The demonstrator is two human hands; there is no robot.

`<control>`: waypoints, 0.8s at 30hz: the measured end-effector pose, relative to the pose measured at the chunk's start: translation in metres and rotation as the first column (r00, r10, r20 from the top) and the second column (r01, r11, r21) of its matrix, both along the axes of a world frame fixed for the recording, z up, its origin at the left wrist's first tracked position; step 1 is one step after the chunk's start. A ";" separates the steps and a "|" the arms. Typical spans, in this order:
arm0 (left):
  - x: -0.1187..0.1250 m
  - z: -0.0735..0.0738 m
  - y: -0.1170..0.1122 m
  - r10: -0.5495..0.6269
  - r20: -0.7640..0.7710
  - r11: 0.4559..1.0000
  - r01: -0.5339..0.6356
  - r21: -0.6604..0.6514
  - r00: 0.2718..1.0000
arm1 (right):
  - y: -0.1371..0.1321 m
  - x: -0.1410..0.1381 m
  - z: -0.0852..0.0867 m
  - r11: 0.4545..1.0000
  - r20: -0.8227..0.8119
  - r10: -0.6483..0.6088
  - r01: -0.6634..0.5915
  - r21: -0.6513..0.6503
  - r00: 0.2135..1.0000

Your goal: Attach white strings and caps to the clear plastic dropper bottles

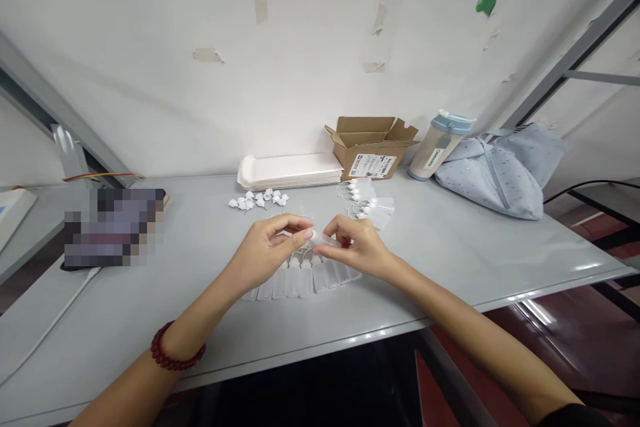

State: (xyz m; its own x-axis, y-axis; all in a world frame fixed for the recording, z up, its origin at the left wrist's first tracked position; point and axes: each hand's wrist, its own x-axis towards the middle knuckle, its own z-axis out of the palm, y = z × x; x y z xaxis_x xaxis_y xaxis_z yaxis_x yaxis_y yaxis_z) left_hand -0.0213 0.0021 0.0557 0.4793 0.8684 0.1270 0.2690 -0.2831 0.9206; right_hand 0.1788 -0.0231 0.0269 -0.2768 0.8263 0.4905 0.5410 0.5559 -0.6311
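Observation:
My left hand (267, 243) pinches the white cap end of a small translucent plastic bottle (325, 239) between thumb and fingertips. The bottle's body is gripped in my right hand (363, 247), with thumb and index finger closed around it. Below both hands, a row of similar bottles (299, 280) lies side by side on the grey table (210, 327), their white string-like loops toward the back. A small pile of white pointed caps (260, 199) sits behind my left hand. More bottles with white caps and loops (377, 208) lie in a group behind my right hand.
Along the wall stand a stack of white flat trays (295, 169), an open cardboard box (373, 159), a blue and white drink bottle (440, 147) and a light blue cloth bag (493, 177). At left, a phone (115, 227), partly blurred, lies with a white cable (55, 320).

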 end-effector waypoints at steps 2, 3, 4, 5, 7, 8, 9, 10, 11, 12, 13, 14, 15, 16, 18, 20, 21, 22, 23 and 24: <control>0.002 -0.001 0.000 0.067 -0.001 0.997 -0.067 -0.025 0.998 | 0.000 0.000 -0.002 1.000 0.016 -0.011 0.011 0.026 1.000; 0.003 -0.001 0.000 0.087 -0.011 0.995 -0.087 -0.049 0.996 | 0.001 0.000 -0.002 0.999 0.029 -0.016 0.015 0.043 0.999; 0.003 -0.002 0.001 0.088 -0.027 0.993 -0.089 -0.076 0.996 | 0.001 0.000 -0.004 0.998 0.044 -0.022 0.019 0.067 0.999; 0.004 -0.003 0.001 0.072 -0.044 0.992 -0.076 -0.100 0.996 | 0.001 0.001 -0.005 0.995 0.059 -0.029 0.023 0.098 0.998; 0.003 -0.003 0.002 0.027 -0.064 0.991 -0.035 -0.128 0.998 | 0.001 0.001 -0.007 0.985 0.094 -0.044 0.028 0.172 0.995; 0.003 -0.003 0.002 0.005 -0.068 0.991 -0.014 -0.134 0.998 | 0.002 0.001 -0.008 0.978 0.112 -0.054 0.030 0.207 0.992; 0.002 -0.003 0.002 -0.012 -0.067 0.991 0.003 -0.137 0.998 | 0.002 0.002 -0.009 0.972 0.130 -0.065 0.033 0.234 0.989; 0.002 -0.003 0.002 -0.028 -0.063 0.990 0.019 -0.138 0.998 | 0.002 0.002 -0.009 0.967 0.147 -0.074 0.035 0.251 0.986; 0.001 -0.002 0.002 -0.043 -0.061 0.990 0.034 -0.137 0.997 | 0.002 0.002 -0.010 0.964 0.161 -0.082 0.038 0.262 0.984; 0.001 -0.001 0.002 -0.058 -0.061 0.989 0.049 -0.137 0.996 | 0.002 0.003 -0.010 0.963 0.172 -0.088 0.040 0.267 0.981; 0.000 0.000 0.002 -0.069 -0.061 0.989 0.060 -0.134 0.996 | 0.003 0.003 -0.010 0.962 0.178 -0.093 0.042 0.271 0.980; 0.000 0.000 0.002 -0.075 -0.062 0.989 0.067 -0.128 0.995 | 0.003 0.004 -0.011 0.961 0.182 -0.095 0.043 0.274 0.979; 0.000 0.001 0.002 -0.078 -0.061 0.990 0.071 -0.121 0.995 | 0.003 0.004 -0.011 0.960 0.183 -0.096 0.043 0.277 0.978; 0.000 0.001 0.001 -0.079 -0.056 0.991 0.072 -0.114 0.995 | 0.003 0.004 -0.011 0.959 0.183 -0.097 0.044 0.279 0.978; 0.000 0.002 0.001 -0.083 -0.043 0.991 0.078 -0.107 0.996 | 0.004 0.004 -0.011 0.959 0.179 -0.101 0.048 0.280 0.979; 0.001 0.001 0.001 -0.083 -0.039 0.991 0.079 -0.110 0.996 | 0.004 0.004 -0.011 0.953 0.174 -0.103 0.047 0.299 0.979; 0.001 0.001 0.001 -0.077 -0.047 0.991 0.071 -0.116 0.996 | 0.004 0.003 -0.011 0.946 0.173 -0.103 0.043 0.321 0.980; 0.001 0.000 0.001 -0.071 -0.060 0.990 0.063 -0.123 0.996 | 0.004 0.003 -0.011 0.936 0.173 -0.103 0.037 0.349 0.980; 0.001 0.000 0.001 -0.069 -0.073 0.990 0.060 -0.127 0.995 | 0.004 0.003 -0.012 0.926 0.175 -0.104 0.031 0.377 0.979; 0.001 -0.001 0.001 -0.074 -0.082 0.990 0.063 -0.125 0.994 | 0.005 0.003 -0.012 0.917 0.178 -0.104 0.025 0.399 0.978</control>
